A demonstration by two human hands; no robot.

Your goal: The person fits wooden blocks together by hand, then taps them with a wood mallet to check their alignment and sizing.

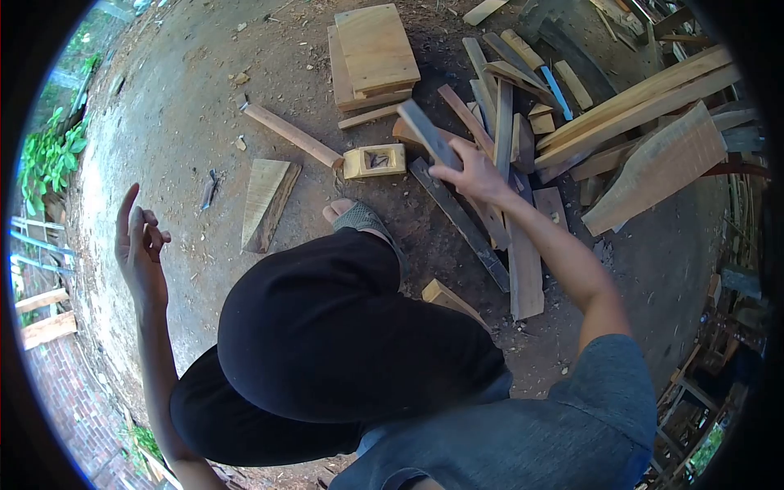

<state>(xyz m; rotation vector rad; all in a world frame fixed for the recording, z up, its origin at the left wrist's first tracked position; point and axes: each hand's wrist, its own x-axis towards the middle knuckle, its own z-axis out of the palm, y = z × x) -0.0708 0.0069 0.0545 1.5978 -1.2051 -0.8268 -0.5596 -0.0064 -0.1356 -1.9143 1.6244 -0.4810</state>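
My right hand point(474, 174) grips a narrow, flat grey-brown piece of wood point(422, 129) by its lower end, holding it slanted above the scattered planks. On the left, my left hand point(144, 241) is raised with its fingers apart and loosely bent, holding nothing. A pale wooden block with a square hollow point(351, 163), like a hand plane body, lies on the ground in front of my foot point(359, 216). Touching it is a long wooden stick point(294, 135) with a small dark piece at its far end. A tapered wood offcut point(265, 204) lies nearer my left hand.
Square boards point(377, 49) are stacked at the back. Loose planks point(527, 269) pile up on the right, with long beams point(637, 106) and a wide curved board point(661, 171) beyond. A small dark tool point(209, 189) lies on the dirt ground point(196, 122).
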